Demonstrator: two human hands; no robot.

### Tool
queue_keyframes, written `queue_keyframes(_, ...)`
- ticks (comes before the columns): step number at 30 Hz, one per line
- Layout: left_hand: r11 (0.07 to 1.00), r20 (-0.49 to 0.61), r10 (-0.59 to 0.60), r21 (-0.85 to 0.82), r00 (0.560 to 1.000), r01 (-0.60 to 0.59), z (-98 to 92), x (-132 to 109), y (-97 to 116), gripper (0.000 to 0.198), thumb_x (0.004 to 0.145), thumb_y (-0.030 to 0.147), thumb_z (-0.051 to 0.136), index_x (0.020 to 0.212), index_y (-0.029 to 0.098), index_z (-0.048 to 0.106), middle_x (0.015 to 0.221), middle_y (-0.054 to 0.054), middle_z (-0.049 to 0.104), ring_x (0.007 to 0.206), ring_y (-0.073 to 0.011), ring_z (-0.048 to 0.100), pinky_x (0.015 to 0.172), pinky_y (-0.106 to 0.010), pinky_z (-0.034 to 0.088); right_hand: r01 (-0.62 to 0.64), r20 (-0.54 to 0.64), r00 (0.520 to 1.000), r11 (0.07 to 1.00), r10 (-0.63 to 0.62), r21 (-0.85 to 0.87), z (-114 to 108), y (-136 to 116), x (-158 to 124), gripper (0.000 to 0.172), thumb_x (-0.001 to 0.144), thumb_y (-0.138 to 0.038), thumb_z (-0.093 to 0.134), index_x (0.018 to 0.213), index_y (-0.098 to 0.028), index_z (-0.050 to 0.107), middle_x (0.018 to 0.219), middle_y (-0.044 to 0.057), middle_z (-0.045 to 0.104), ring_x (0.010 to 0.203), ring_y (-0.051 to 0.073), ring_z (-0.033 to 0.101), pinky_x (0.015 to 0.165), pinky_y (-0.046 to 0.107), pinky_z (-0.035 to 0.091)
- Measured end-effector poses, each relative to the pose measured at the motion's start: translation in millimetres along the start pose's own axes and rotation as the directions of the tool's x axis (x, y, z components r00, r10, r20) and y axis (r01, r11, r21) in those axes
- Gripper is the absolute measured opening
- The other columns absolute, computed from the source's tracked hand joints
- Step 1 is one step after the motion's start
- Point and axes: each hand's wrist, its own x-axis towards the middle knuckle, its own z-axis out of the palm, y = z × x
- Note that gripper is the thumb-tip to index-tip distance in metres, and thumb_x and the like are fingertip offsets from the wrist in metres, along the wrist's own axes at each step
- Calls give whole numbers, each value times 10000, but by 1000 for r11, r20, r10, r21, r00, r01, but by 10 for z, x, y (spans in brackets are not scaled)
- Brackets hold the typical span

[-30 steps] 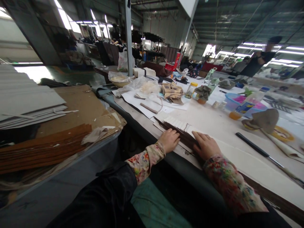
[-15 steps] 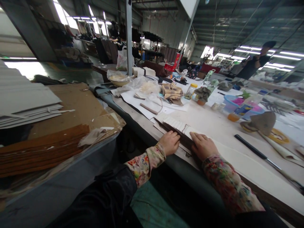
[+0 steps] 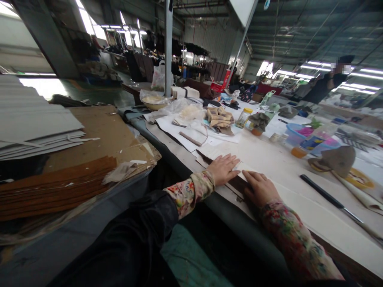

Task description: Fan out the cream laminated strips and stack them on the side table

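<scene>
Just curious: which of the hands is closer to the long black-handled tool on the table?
Right. The right hand lies flat, left of the black-handled tool; the left hand rests farther left.

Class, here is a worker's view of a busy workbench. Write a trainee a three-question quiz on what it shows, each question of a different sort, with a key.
1. True or false: the left hand holds scissors up in the air.
2. What lies to the right of the right hand? A: a long dark rod. B: a hammer. C: a laptop.
3. Fill in: the jar further back has a ___ lid.

Key: 1 false, it lies flat, palm down, on the pale sheets; 2 A; 3 yellow.
</scene>
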Motion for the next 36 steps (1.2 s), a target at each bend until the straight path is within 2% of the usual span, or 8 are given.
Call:
queue_keyframes(4,891,40,-440,149,897,430,-239,-14,-630,555,842,495,330,1289,168,366,1418,-123,277,1311,-260,202,1059,-487,79,-8,-12,1000,1000,8,2,-35,-32,-5,509,744,-218,465,1243,-118,448,1179,103,525,1015,254,459,807,373,443)
queue_keyframes(6,810,-44,-518,296,854,506,-413,-113,-860,506,855,436,330,1270,154,391,1409,-134,290,1299,-272,219,1049,-512,91,-4,-17,1000,1000,5,8,-43,-39,-10,502,751,-223,456,1241,-118,450,1178,105,524,1011,253,459,805,371,439)
queue_keyframes(8,759,-151,-500,397,853,516,-559,-216,-963,436,848,352,366,1231,156,438,1377,-133,342,1261,-278,278,1034,-503,160,-12,-22,1000,1000,12,14,-40,-38,-17,498,754,-226,447,1240,-119,450,1180,103,521,1012,253,456,808,371,433)
queue_keyframes(11,785,-244,-400,405,883,468,-662,-276,-930,339,823,229,390,1128,184,530,1224,-99,499,1135,-238,419,985,-394,298,-24,-32,999,999,25,25,-24,-31,-27,506,748,-228,445,1243,-122,446,1180,99,519,1017,255,449,815,376,425)
queue_keyframes(14,843,-204,-418,275,885,462,-657,-176,-834,286,805,209,403,1022,185,589,1066,-71,576,1006,-183,504,918,-277,366,-28,-22,999,999,29,42,-25,-31,-30,519,742,-232,448,1250,-125,439,1187,96,514,1024,259,443,820,381,421)
queue_keyframes(18,792,-40,-593,153,804,592,-626,47,-809,210,749,220,478,879,186,639,929,-53,636,886,-177,560,806,-243,418,-51,25,998,996,49,67,-65,-53,-31,533,746,-239,443,1267,-126,422,1207,98,497,1043,264,434,838,387,412)
queue_keyframes(25,684,82,-729,119,680,719,-661,248,-921,182,711,224,508,631,122,636,571,-67,623,533,-141,558,535,-229,430,-79,46,996,993,75,93,-89,-63,-45,544,749,-241,437,1281,-135,406,1228,92,481,1068,266,419,859,392,393)
queue_keyframes(36,674,19,-737,99,676,732,-700,277,-917,105,597,179,632,698,153,633,635,-34,626,722,-163,584,613,-207,417,-95,37,995,989,92,113,-95,-68,-53,540,747,-231,431,1278,-136,412,1233,91,481,1069,264,419,866,387,380)
